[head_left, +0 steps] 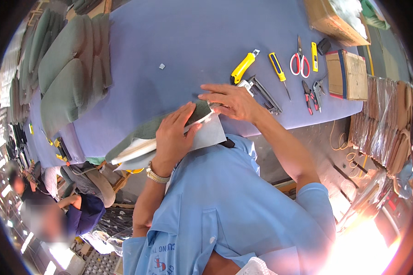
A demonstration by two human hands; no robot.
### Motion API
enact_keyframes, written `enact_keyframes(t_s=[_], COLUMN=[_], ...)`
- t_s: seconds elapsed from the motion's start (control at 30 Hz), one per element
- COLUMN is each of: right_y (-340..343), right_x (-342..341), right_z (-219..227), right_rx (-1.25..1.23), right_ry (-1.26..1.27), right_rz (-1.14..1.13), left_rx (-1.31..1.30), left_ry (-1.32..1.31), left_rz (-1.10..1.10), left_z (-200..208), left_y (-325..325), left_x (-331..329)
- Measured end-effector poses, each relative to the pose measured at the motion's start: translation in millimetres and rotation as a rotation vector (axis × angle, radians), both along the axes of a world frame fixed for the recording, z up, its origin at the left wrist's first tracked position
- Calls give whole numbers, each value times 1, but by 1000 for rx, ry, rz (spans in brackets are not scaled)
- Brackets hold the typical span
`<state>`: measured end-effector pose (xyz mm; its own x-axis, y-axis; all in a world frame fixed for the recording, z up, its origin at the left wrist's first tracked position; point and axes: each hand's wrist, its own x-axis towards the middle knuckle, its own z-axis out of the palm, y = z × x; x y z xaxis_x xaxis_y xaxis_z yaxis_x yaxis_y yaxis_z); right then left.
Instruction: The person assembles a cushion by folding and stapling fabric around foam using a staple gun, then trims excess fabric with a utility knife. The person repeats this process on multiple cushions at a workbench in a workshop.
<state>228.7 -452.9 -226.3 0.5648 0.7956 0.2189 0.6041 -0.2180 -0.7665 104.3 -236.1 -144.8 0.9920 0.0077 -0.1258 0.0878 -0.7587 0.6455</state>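
A long padded panel (144, 133) covered in grey-green fabric lies along the table's near edge, tilted so its white and pale inner layers face me. A white sheet (212, 133) hangs at its near side. My left hand (173, 135), with a metal watch at the wrist, grips the panel, fingers stretched over the fabric and thumb on the near side. At the panel's right end, my right hand (234, 103) pinches the fabric edge between thumb and bent fingers; the exact hold is partly hidden. Just beyond that hand lies a staple gun (261, 94).
Further right are a yellow cutter (244, 67), screwdriver (277, 66), red-handled scissors (300, 62), pliers (309, 97) and a wooden box (346, 74). A carton (337, 20) with white stuffing stands far right. Grey-green padded pieces (75, 68) are stacked left. Another person (82, 213) is at lower left.
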Motion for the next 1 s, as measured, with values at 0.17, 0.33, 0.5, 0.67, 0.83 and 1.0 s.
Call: enact_keyframes(t_s=[0.17,0.33,0.5,0.67,0.83,1.0], right_y=[-18,-21,-22,-25,-33,-43], right_x=[-34,-62,-85,-92,-96,-97], right_z=[6,-5,-23,-29,-34,4], right_rx=[39,210,329,352,258,205], right_ry=[0,-101,-59,2,258,791], right_rz=[-134,-298,-469,-504,-537,-487], left_rx=[-251,-396,-304,-47,101,110], left_ry=[436,229,248,-15,-111,-151], left_rz=[-89,-408,-445,-446,-432,-367], left_z=[34,-40,-23,-25,-26,-24], left_y=[8,-9,-30,-47,-55,-64], left_x=[46,51,39,15,4,-3])
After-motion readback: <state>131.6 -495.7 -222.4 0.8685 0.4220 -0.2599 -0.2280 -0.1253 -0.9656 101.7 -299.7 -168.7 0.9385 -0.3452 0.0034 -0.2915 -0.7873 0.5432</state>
